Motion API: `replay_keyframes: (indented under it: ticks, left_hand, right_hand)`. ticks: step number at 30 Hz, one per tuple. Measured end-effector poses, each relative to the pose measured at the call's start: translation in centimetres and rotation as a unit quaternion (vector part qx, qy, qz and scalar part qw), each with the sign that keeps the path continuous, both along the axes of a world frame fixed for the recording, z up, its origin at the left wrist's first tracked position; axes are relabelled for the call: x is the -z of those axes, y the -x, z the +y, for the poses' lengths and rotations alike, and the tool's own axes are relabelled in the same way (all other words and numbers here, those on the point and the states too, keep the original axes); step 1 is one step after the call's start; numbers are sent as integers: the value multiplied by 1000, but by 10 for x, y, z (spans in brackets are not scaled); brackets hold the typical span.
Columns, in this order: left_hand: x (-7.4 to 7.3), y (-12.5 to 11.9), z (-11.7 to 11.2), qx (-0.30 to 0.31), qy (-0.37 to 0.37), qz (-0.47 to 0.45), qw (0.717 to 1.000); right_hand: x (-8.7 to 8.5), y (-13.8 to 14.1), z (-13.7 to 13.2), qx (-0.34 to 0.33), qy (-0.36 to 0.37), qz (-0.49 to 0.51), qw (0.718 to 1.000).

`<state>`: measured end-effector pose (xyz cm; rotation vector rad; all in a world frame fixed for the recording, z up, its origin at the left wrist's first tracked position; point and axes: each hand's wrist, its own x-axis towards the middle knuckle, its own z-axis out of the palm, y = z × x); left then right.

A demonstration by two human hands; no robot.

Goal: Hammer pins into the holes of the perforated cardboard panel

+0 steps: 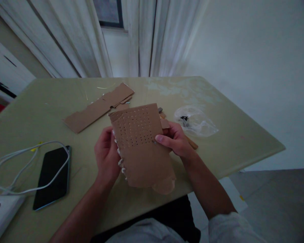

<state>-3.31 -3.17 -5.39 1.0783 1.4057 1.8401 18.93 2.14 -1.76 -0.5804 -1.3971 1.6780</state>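
Between my hands a brown cardboard piece [147, 162] is held up off the table, tilted. Rows of small punched holes cover its upper half, and white thread or cord runs in stitches down its left edge. My left hand [107, 157] grips that left edge, its fingers partly hidden behind the board. At the right edge my right hand [176, 138] pinches the board, thumb on the front near the lowest holes and fingers behind. A small cardboard flap sticks out by the right fingers, and a torn rounded flap hangs at the bottom right corner.
A long cardboard strip [101, 108] lies at the back left of the table [233, 135]. A clear plastic bag [197, 121] with small black bits lies right of my hands. At left are a phone [53, 175], a white cable [22, 150] and a white device [5, 212].
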Motion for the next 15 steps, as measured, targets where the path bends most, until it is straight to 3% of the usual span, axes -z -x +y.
replay_keyframes:
  ticks: [2,5,9,11,15]
  left_hand:
    - [-10,2,6,-71,-67,-26,995]
    - [-18,2,1,-119,-150,109,975]
    - [-21,-8,-15,8,-199,354,914]
    - [-21,-13,-19,48,-204,379,902]
    - [-18,-18,-15,22,-190,372,908]
  right_hand:
    - [1,2,2,32,-2,-23,999]
    - [4,4,2,59,-20,-62,996]
    - [6,5,1,57,-51,-101,992]
    - [6,5,0,54,-54,-112,991]
    - [5,4,0,52,-59,-135,988]
